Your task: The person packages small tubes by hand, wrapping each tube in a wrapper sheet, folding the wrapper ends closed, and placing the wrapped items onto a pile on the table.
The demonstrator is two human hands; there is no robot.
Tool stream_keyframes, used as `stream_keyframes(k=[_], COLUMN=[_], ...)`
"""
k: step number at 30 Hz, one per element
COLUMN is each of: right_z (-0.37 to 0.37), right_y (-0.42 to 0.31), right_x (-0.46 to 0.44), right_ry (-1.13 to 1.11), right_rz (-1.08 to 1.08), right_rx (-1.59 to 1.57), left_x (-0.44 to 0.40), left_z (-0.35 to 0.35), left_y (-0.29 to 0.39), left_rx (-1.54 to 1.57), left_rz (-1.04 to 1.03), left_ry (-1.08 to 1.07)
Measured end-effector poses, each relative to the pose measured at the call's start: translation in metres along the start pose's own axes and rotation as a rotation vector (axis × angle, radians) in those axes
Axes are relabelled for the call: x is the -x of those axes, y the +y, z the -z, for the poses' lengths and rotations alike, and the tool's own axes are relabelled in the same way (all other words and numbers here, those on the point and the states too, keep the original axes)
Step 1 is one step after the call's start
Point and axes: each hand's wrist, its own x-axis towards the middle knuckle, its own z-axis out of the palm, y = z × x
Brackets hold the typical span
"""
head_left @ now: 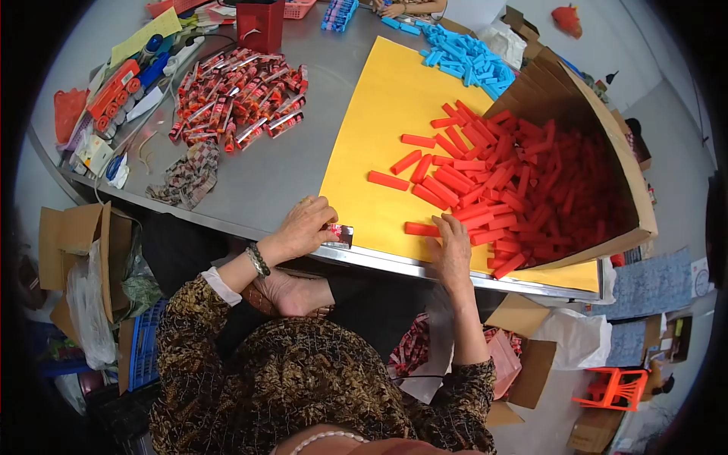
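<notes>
My left hand [302,227] is at the table's front edge, its fingers closed on a small printed wrapper [343,236] with red and dark parts. My right hand [453,252] is over the yellow sheet [364,114], thumb and fingers pinching the right end of a red stick-shaped piece [419,229]. Just beyond it spreads a heap of similar red pieces [485,167], spilling from a cardboard box [618,144] lying on its side. At the left on the metal table is a pile of red, printed, wrapped sticks [243,95].
Blue pieces [466,57] are heaped at the sheet's far edge, near another person's hand [392,10]. A dark red bin [259,26], a crumpled checked cloth [189,173] and tape rolls [114,95] occupy the table's left part. Open cartons [80,243] flank my seat.
</notes>
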Motion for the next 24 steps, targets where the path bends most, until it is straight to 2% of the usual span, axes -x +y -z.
stream_keyframes(k=[6,7,9,12,15,16,19,20,22,24], right_z=[-0.020,-0.021,-0.016,-0.017,-0.011,-0.012,-0.008,-0.024,-0.015,-0.017], right_y=[0.020,0.018,0.013,0.025,0.020,0.021,0.008,0.019,0.005,-0.005], right_x=[0.002,0.001,-0.002,0.001,-0.001,-0.001,-0.007,-0.003,-0.010,-0.014], right_ry=[-0.045,-0.044,-0.015,-0.015,-0.125,-0.074,-0.181,-0.153,-0.140,-0.101], right_rz=[0.028,-0.011,-0.050,-0.005,-0.102,-0.031,-0.308,-0.356,-0.349,-0.296], right_rx=[-0.023,-0.015,-0.050,-0.026,-0.040,-0.043,-0.411,-0.585,-0.606,-0.652], left_x=[-0.010,-0.011,-0.012,-0.014,-0.013,-0.013,-0.012,-0.011,-0.011,-0.011], left_z=[-0.006,-0.006,-0.006,-0.002,-0.004,-0.008,-0.008,-0.006,-0.001,-0.001], left_y=[-0.002,0.000,-0.004,0.000,-0.002,-0.007,-0.005,-0.002,0.005,0.007], left_rx=[0.039,0.080,0.206,0.202,0.141,0.063,-0.128,-0.139,-0.159,0.019], left_rz=[0.103,0.051,0.160,0.202,0.051,0.017,-0.090,-0.093,-0.101,0.030], left_ry=[-0.040,0.041,-0.028,-0.031,0.069,0.079,0.167,0.175,0.193,0.170])
